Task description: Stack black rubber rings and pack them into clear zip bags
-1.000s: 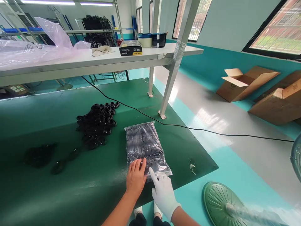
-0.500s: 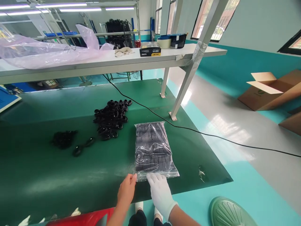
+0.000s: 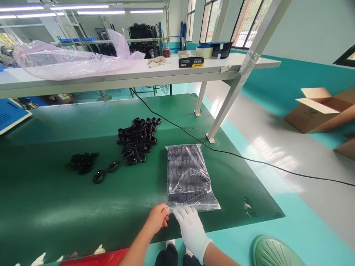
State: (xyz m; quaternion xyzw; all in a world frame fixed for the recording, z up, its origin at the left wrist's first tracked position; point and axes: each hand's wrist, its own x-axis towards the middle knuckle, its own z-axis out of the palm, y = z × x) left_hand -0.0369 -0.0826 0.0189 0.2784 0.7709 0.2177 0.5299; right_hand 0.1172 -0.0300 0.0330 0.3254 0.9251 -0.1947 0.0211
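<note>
A clear plastic zip bag (image 3: 188, 173) packed with rows of thin dark parts lies flat on the green tabletop. My bare left hand (image 3: 158, 218) pinches the near left corner of the bag between thumb and fingers. On the near edge, close beside it, rests my white-gloved right hand (image 3: 191, 227); its fingertips lie together on the bag's closure strip. Whether the right fingers grip the strip from beneath is hidden. Further left are a pile of glossy black ring-ended parts (image 3: 137, 140), a smaller black heap (image 3: 82, 162) and a separate black piece (image 3: 105, 172).
A black cable (image 3: 222, 150) runs across the table past the bag's far end. Behind stands a raised white shelf (image 3: 119, 76) with pink plastic film (image 3: 74, 62) and a small black box (image 3: 191, 61). A green stool (image 3: 273, 251) and red seat (image 3: 94, 257) sit near the front edge.
The view has turned a little left, so everything sits further right in it. My left hand still pinches the corner, and my right fingers have moved closer to it along the bag's edge.
</note>
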